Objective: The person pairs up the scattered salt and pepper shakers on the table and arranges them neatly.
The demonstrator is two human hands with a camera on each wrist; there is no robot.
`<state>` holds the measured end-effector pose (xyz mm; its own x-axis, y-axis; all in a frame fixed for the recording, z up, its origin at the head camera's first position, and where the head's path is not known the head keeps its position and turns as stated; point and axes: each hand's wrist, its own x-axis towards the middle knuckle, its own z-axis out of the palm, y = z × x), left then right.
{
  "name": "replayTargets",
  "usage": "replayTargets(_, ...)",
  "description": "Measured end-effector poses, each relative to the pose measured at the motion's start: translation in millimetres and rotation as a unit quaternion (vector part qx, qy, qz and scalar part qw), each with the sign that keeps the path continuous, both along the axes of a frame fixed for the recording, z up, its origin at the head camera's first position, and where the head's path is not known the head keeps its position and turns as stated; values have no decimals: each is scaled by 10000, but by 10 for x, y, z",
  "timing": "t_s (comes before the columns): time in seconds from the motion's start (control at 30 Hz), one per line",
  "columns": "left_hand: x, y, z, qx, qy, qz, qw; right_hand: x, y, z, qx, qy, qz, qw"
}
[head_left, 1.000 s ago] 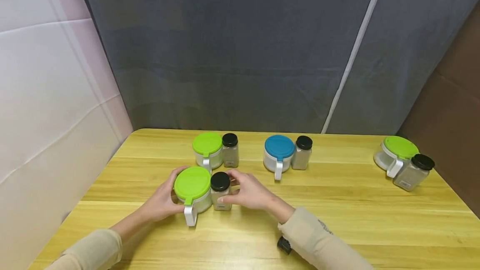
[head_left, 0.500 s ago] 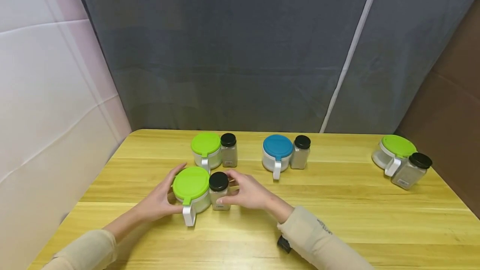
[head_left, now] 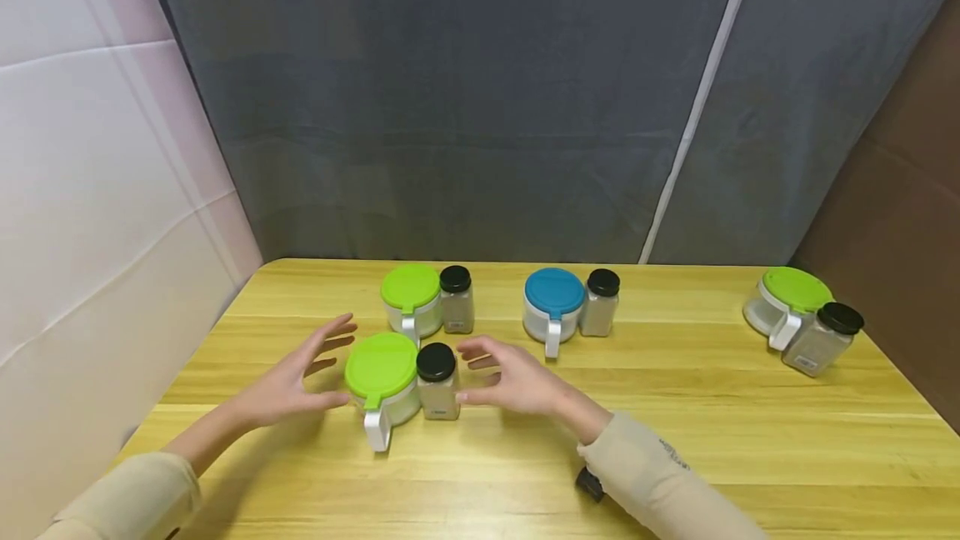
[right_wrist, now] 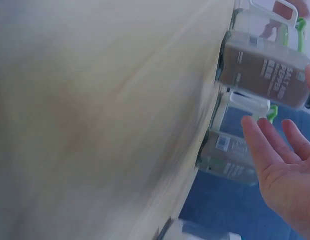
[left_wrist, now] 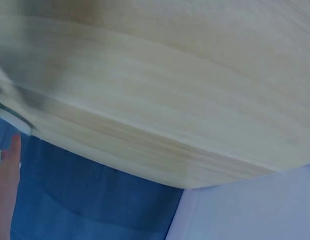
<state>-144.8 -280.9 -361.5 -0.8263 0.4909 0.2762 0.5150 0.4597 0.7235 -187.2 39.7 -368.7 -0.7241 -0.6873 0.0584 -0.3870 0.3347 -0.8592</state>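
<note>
In the head view, a round seasoning jar (head_left: pixel 381 369) with a bright green lid and white handle stands upright near the front. Close against its right side is a square black-capped seasoning bottle (head_left: pixel 438 394); the right wrist view shows "SALT AND PEPPER" on the bottle (right_wrist: pixel 265 70). My left hand (head_left: pixel 288 386) is just left of the green-lidded jar, fingers spread and apart from it. To the right of the bottle, my right hand (head_left: pixel 517 377) has its fingers extended and holds nothing. Its thumb tip is very near the bottle; I cannot tell if they touch.
Behind stand another green-lidded jar (head_left: pixel 412 290) and black-capped bottle (head_left: pixel 457 302). A blue-lidded jar (head_left: pixel 553 294) and bottle (head_left: pixel 599 307) stand centre back. At far right are a green-lidded jar (head_left: pixel 795 290) and tilted-looking bottle (head_left: pixel 817 344). A grey curtain (head_left: pixel 450 107) hangs behind the wooden table (head_left: pixel 712 440).
Both hands have let go: the left has drawn back leftward from the green-lidded jar, the right slightly rightward from the black-capped bottle. The jar and bottle stay side by side.
</note>
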Motion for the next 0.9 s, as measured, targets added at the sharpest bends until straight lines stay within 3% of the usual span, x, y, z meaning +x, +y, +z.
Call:
replayTargets(0.23, -31, 79, 149, 248, 869, 548, 9944, -11, 230, 29, 52, 156, -113, 9998)
replayTargets(0.37, -67, 154, 269, 453, 1089, 824, 9896, -22, 365, 75, 102, 292, -219, 9993)
replayTargets(0.53, -140, 263, 433, 332, 1326, 1082, 9847, -25, 542, 115, 94, 588, -271, 9979)
replayTargets(0.73, -232, 436, 618, 190, 1525, 1073, 9823, -21, 766, 172, 76, 684, -335, 9971)
replayTargets(0.9, -299, 623, 757, 73, 1473, 790, 9859, -2, 918, 259, 113, 859, -482, 9951)
